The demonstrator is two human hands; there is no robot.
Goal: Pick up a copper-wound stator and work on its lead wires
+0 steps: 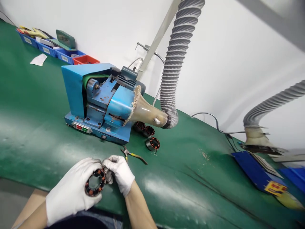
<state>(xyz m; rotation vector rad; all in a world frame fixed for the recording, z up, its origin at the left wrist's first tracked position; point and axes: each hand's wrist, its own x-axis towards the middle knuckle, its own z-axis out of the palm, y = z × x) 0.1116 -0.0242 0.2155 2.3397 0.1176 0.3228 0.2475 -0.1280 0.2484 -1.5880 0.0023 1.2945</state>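
Observation:
Both my hands wear white gloves near the front edge of the green table (35, 133). My left hand (71, 190) is closed round a ring-shaped motor stator (95, 187) with orange copper windings. My right hand (121, 173) pinches at the stator's upper right edge, fingers closed on it. Just beyond my right hand lie yellow-handled pliers (133, 155). Three more stators sit behind them, one apart (152, 143) and two (144, 128) under the funnel.
A blue benchtop machine (100, 98) stands ahead with a beige funnel (147, 113) joined to a grey ribbed hose (177, 54). A second hose (274, 103) and blue machine (254, 171) sit right. Blue and red bins (64, 55) line the far left.

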